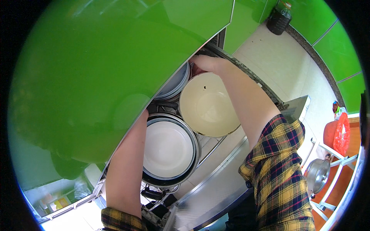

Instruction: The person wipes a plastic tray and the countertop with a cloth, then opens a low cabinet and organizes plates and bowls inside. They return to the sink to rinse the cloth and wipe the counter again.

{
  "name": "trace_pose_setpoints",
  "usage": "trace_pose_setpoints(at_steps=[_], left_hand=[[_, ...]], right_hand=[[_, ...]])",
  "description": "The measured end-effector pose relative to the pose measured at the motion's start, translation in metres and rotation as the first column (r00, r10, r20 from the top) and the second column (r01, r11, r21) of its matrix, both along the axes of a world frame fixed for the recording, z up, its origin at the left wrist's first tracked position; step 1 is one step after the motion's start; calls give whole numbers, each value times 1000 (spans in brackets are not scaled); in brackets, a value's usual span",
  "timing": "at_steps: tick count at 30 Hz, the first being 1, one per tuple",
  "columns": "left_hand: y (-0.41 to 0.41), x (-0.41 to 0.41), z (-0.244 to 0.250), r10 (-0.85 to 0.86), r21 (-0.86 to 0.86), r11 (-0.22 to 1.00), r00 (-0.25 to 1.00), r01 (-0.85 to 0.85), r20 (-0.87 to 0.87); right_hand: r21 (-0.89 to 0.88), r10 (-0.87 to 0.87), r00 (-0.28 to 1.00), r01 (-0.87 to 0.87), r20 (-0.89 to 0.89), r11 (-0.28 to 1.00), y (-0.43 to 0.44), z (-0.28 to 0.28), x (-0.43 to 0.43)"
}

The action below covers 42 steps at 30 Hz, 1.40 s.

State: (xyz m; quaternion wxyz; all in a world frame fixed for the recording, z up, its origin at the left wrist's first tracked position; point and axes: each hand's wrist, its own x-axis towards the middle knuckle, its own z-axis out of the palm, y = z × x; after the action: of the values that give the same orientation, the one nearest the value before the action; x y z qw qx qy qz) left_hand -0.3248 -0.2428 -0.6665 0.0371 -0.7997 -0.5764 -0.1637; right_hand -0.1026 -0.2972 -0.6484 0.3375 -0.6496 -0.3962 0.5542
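Note:
My right hand [203, 63] reaches under the green panel's edge, beside a stack of plates [173, 83] and just beyond a cream enamel basin [208, 106]; its fingers are hidden. Only my left forearm shows clearly, going under the panel left of a white bowl [169, 148], so what that hand holds cannot be seen. The white bowl sits nested in a dark pot [164, 181] with black handles. Basin, plates and pot stand on a wire rack [212, 154] in an open drawer.
A glossy green panel [101, 72] covers the upper left. The drawer's metal front [214, 176] runs near my body. At right are a lidded steel pot [318, 176] on a white metal stand [332, 187], a red basin [332, 132] and a bottle of dark liquid [279, 20].

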Motion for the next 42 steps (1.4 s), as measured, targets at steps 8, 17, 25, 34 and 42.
trace_pose_setpoints(at_steps=[8, 17, 25, 34, 42], left_hand=[[-7, -8, -8, -36, -7, 999, 999, 36, 10], [-43, -71, -41, -232, 8, 972, 956, 235, 181], [-115, -128, -25, -429, -214, 835, 843, 508, 325], [-162, -182, -26, -577, -690, 339, 721, 639, 384], [-247, -232, -50, -768, -425, 490, 607, 761, 203]], right_hand=[[-97, 176, 983, -172, 42, 980, 27, -43, 39], [-91, 372, 391, -576, 842, 812, 3, -47, 55], [-169, 286, 405, -301, 869, 939, 0, -103, 73], [-552, 617, 85, -365, 782, 750, -41, -54, -40], [-503, 699, 55, -654, 713, 564, -204, -36, -157]])
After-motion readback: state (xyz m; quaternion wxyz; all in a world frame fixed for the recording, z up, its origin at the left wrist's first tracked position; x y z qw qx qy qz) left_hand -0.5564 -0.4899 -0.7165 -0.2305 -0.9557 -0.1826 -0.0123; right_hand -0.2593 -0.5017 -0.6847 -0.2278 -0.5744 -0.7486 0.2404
